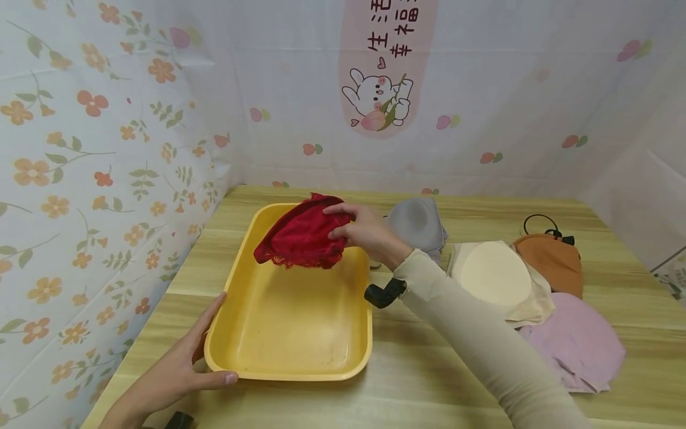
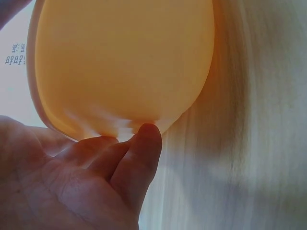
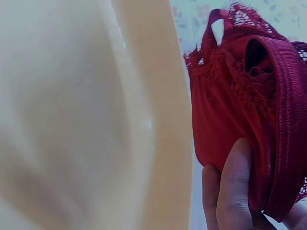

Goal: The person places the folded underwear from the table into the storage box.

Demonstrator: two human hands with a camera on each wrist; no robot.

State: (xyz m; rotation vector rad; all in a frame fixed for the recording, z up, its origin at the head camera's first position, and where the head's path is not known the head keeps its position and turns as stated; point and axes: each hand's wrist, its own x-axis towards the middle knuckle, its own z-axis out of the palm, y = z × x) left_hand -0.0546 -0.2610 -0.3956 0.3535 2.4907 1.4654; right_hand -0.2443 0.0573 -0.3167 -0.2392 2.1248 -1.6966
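a printed white sheet (image 1: 289, 77) hangs behind a wood-grain table (image 1: 429, 375)

home-like corner, floral cloth wall (image 1: 86, 101), cartoon rabbit print (image 1: 375, 98), wood-grain tabletop (image 1: 418, 381)

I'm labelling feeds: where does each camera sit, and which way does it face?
Head: on the head, facing forward and down at yellow tray and red garment; left hand, right hand show.
Left wrist: on that wrist, facing the tray's side; left fingers show.
Right wrist: on that wrist, facing the tray and garment; right fingers show.
Head and right wrist share the red garment.
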